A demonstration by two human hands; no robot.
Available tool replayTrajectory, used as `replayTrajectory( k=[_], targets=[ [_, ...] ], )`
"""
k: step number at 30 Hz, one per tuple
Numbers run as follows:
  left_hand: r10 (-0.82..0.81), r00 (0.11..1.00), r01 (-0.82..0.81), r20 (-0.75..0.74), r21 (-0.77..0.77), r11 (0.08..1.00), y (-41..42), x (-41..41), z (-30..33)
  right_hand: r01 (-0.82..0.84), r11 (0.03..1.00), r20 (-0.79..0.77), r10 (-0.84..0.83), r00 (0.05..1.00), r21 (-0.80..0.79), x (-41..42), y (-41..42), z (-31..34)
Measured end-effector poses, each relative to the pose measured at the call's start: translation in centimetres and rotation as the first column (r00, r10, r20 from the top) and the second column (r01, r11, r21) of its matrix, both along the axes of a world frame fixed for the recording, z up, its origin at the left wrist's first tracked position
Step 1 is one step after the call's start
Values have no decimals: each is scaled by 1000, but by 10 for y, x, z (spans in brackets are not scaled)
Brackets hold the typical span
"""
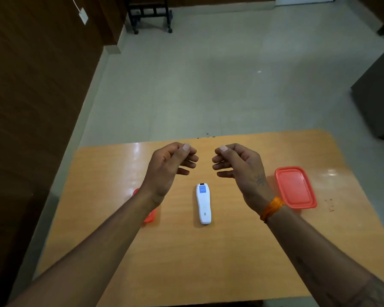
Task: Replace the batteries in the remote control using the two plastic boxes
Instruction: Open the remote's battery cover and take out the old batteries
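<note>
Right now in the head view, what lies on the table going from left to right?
Left box, mostly hidden behind the left forearm → white remote → right box with its red lid on. The left hand and right hand hover above, holding nothing.

A light orange-brown wooden worktop (186,251) with a glossy laminate face and rounded far corners fills the lower part of the view. A few small dark specks (330,206) lie near its right edge, and more dark specks (207,135) sit at its far edge. Beyond it spreads a pale grey-green tiled floor (208,74). A dark brown wood-panelled wall (36,85) runs along the left, carrying a white switch plate (83,15) with a white cord above it. A black wheeled stand (150,14) stands at the far wall. A dark grey cabinet (377,96) stands at the right.
</note>
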State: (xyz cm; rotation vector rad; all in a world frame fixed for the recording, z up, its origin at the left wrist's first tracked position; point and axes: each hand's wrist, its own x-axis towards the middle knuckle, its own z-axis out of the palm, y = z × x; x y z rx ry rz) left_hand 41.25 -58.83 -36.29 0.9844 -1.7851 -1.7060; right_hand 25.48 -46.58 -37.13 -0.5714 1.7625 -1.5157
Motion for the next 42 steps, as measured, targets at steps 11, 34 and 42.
replayTrajectory(
  k=[11,34,42],
  targets=[
    [102,993,-104,-59,-20,994,24,39,-198,20,999,6,-19,1000,-25,12,25,-194],
    [300,933,-222,198,-339,914,108,57,-254,52,991,-303,-13,953,122,51,79,-243],
    [304,869,-236,390,-214,948,87,14,-272,27,928,-400,134,906,371,48,43,-268]
  ],
)
